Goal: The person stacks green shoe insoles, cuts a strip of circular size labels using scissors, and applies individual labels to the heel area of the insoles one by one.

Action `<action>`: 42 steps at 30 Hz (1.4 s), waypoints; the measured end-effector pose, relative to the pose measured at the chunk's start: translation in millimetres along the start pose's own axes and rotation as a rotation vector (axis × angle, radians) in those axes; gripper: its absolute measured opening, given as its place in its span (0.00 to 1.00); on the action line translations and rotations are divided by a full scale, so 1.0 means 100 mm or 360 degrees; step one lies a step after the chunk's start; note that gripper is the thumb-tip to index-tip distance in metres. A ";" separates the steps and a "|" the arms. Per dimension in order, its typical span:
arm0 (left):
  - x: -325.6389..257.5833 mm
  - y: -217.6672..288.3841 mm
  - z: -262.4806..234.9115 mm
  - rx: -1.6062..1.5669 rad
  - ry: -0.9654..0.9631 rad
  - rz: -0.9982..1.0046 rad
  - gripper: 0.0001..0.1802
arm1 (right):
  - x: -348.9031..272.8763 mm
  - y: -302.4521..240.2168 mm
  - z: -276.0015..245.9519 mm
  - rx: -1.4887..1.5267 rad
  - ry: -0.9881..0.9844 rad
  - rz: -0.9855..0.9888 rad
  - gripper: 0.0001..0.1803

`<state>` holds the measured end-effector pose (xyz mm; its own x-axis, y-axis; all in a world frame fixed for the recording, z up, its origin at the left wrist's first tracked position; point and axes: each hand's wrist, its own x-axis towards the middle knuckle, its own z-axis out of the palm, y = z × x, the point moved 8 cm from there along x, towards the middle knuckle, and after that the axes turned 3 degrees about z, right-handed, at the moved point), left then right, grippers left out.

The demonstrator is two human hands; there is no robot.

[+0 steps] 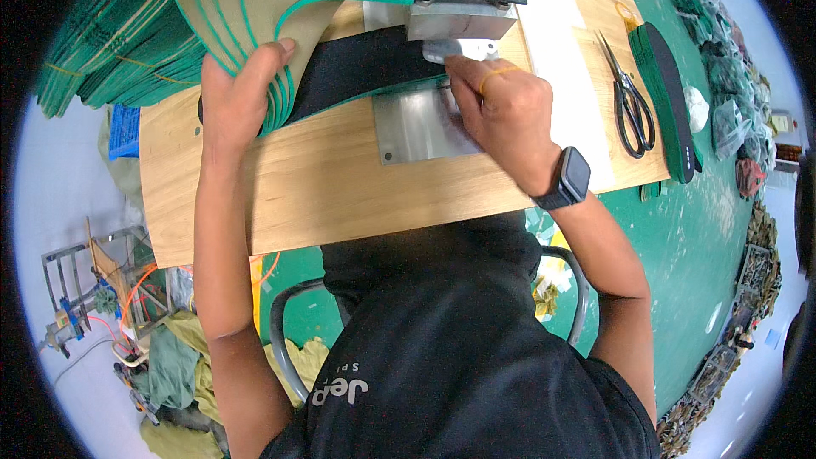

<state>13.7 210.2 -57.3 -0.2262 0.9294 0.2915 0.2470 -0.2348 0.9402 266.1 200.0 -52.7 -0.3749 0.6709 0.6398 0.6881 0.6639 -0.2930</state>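
Observation:
My left hand [242,89] is closed round a fanned stack of insoles [212,0], beige on the faces turned up and green along the edges. One insole [357,68], black side up, stretches from under that hand toward the metal press head [463,21]. Another insole from the fan bends over to the press block's left side. My right hand [506,106] is closed, a yellow band round one finger, just below the press head by a shiny whitish piece [455,49]. What its fingertips grip is hidden. Under the black insole lies a metal plate [425,127].
Black-handled scissors [633,110] lie on the wooden table [340,195] at the right, beside a stack of black and green insoles [667,102]. A large pile of green-edged insoles [110,42] stands at the far left. Bagged goods [735,110] line the right wall.

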 end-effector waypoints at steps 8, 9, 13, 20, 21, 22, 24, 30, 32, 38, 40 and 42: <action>-0.04 0.05 0.06 -0.0035 -0.0126 0.0065 0.07 | -0.04 -0.06 0.09 0.0032 -0.0133 -0.0056 0.06; -0.04 0.05 0.06 -0.0026 -0.0136 0.0076 0.07 | -0.04 -0.05 0.10 0.0031 -0.0111 -0.0070 0.06; -0.06 0.08 0.07 -0.0009 -0.0190 0.0114 0.07 | -0.04 -0.10 0.13 0.0072 -0.0220 -0.0027 0.10; -0.04 0.04 0.07 0.0066 -0.0236 0.0070 0.09 | -0.03 -0.09 0.13 0.0029 -0.0354 -0.0010 0.14; -0.04 0.01 0.07 0.0056 -0.0244 0.0029 0.11 | -0.03 -0.08 0.12 0.0028 -0.0362 -0.0011 0.14; -0.03 -0.02 0.07 0.0049 -0.0251 -0.0011 0.13 | -0.03 -0.09 0.12 0.0022 -0.0365 -0.0017 0.14; -0.03 -0.02 0.07 0.0010 -0.0235 0.0005 0.14 | -0.03 -0.10 0.11 0.0009 -0.0370 -0.0028 0.16; 0.00 -0.02 0.02 0.0019 -0.0141 0.0023 0.10 | -0.21 -0.18 -0.03 0.0198 -0.0450 0.0045 0.20; 0.00 -0.01 0.02 -0.0039 -0.0071 0.0042 0.07 | -0.26 -0.18 -0.06 0.0245 -0.0494 0.0058 0.20; 0.03 -0.08 0.00 -0.0042 0.0006 0.0018 0.08 | -0.33 -0.09 -0.34 0.0371 -0.0470 0.0085 0.22; -0.03 -0.05 0.01 0.0010 -0.0006 0.0037 0.08 | -0.37 -0.06 -0.51 0.0420 -0.0396 0.0134 0.22; -0.05 -0.04 0.01 0.0015 -0.0019 0.0044 0.09 | -0.36 0.22 -0.65 0.0369 -0.0264 0.0450 0.23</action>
<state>15.1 206.8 -62.2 -0.2078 0.9260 0.3152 0.2617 -0.2578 0.9301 334.8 168.5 -36.4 -0.2993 0.8694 0.3932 0.6273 0.4898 -0.6055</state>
